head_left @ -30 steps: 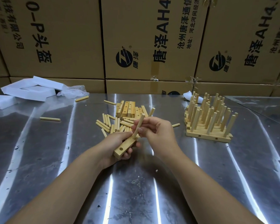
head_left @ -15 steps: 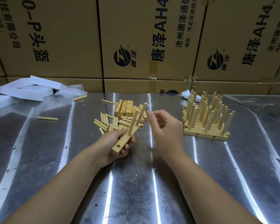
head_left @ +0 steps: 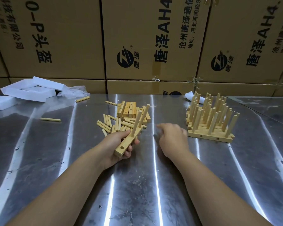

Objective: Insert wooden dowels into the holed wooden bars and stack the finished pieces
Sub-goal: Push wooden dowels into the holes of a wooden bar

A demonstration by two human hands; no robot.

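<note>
My left hand (head_left: 116,145) grips a holed wooden bar (head_left: 125,145) tilted up to the right, with two dowels (head_left: 140,119) standing in it. An empty hole shows near the bar's near end. My right hand (head_left: 172,138) hovers to the right of the bar, palm down, fingers loosely extended leftward, holding nothing. Behind the hands lies a heap of loose dowels (head_left: 110,124) and bare holed bars (head_left: 129,109). At the right stands the stack of finished pieces (head_left: 209,121), their dowels pointing up.
The table is shiny sheet metal (head_left: 137,185). Stray dowels lie at the left (head_left: 50,119) and far back (head_left: 82,99). White foam pieces (head_left: 29,90) and a plastic bag (head_left: 73,92) sit at the back left. Cardboard boxes (head_left: 153,38) wall off the far edge.
My right hand let go of the second dowel after seating it in the bar, then moved right and down, away from it. The left hand kept its hold on the bar.
</note>
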